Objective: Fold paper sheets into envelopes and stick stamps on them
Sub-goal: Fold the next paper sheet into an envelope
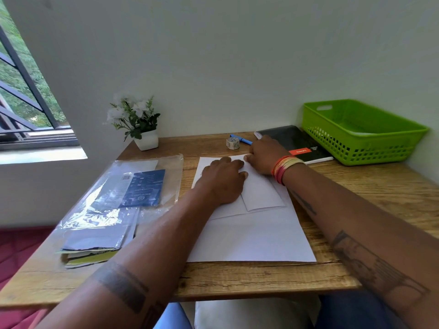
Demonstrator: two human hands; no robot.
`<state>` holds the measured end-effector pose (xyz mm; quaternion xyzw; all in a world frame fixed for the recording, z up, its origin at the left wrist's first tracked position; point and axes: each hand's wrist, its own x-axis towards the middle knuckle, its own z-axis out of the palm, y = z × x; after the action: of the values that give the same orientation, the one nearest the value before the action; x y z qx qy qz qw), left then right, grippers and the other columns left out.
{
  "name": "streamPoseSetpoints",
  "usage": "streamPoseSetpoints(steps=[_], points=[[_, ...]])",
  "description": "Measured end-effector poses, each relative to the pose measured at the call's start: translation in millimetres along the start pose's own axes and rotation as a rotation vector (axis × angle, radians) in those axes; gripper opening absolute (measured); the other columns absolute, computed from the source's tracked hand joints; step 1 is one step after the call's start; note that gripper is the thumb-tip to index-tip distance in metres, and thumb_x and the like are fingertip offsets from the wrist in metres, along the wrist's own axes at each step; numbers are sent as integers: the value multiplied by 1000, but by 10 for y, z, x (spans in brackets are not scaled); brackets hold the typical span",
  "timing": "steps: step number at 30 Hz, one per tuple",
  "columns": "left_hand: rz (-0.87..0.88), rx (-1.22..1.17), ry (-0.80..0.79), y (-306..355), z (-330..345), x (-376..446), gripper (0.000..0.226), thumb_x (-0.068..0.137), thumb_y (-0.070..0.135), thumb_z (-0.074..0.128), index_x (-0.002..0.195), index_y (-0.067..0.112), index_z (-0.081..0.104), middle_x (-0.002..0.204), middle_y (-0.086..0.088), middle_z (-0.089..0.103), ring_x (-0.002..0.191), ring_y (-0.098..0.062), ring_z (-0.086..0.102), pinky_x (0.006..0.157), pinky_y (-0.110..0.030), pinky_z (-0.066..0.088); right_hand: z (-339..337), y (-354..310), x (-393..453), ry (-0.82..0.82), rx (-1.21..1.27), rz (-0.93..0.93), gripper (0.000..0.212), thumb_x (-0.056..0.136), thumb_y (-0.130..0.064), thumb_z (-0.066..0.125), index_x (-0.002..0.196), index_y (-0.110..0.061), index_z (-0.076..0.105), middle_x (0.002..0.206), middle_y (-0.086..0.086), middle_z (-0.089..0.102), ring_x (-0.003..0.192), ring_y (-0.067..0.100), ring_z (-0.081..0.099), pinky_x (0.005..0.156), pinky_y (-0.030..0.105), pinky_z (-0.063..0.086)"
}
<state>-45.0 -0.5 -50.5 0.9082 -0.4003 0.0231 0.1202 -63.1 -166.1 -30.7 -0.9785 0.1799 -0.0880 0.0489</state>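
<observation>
A partly folded white sheet [260,193] lies on top of a flat white sheet [251,238] in the middle of the wooden table [261,279]. My left hand [223,181] lies flat on the folded sheet's left part, pressing it down. My right hand [264,154] rests on the sheet's far edge, fingers stretched toward the left hand. A small roll of patterned stamp tape [232,142] stands just beyond the paper.
A blue pen [241,139] lies behind the roll. A black notebook [297,143] and a green plastic basket [361,131] sit at the back right. A clear plastic packet with paper and a blue card [118,198] lies left. A white flower pot [146,140] stands at the back left.
</observation>
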Motion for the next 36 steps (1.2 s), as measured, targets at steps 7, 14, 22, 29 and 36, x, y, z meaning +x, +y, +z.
streamPoseSetpoints(steps=[7,14,22,29,36], points=[[-9,30,7,12,32,35,47,103,44,38,144,24,47,143,-10,50,130,-33,46,103,-45,39,11,-13,-21,31,60,43,59,99,-43,52,148,-11,46,162,14,26,131,32,48,108,39,43],[-5,45,-1,15,28,37,47,104,44,37,144,22,48,142,-10,50,129,-33,46,103,-46,39,0,-29,-29,42,90,68,55,101,-36,50,149,-11,42,153,16,40,127,31,50,106,38,44],[-9,70,-13,64,12,13,44,105,42,36,141,20,50,139,-13,49,128,-35,46,104,-47,40,-12,-52,-27,18,13,68,65,99,-45,53,151,-9,40,163,13,24,135,31,44,109,39,40],[-18,70,-13,71,18,12,44,105,41,35,141,21,49,134,-12,51,126,-35,47,102,-47,39,-23,-6,15,0,49,61,63,96,-50,54,146,-11,47,155,18,37,121,31,55,103,40,48],[-14,57,-7,68,23,9,45,104,41,36,144,21,47,141,-14,48,130,-35,44,105,-48,37,-22,-38,45,-2,108,81,66,91,-54,56,138,-8,53,149,15,47,111,28,60,88,34,50]])
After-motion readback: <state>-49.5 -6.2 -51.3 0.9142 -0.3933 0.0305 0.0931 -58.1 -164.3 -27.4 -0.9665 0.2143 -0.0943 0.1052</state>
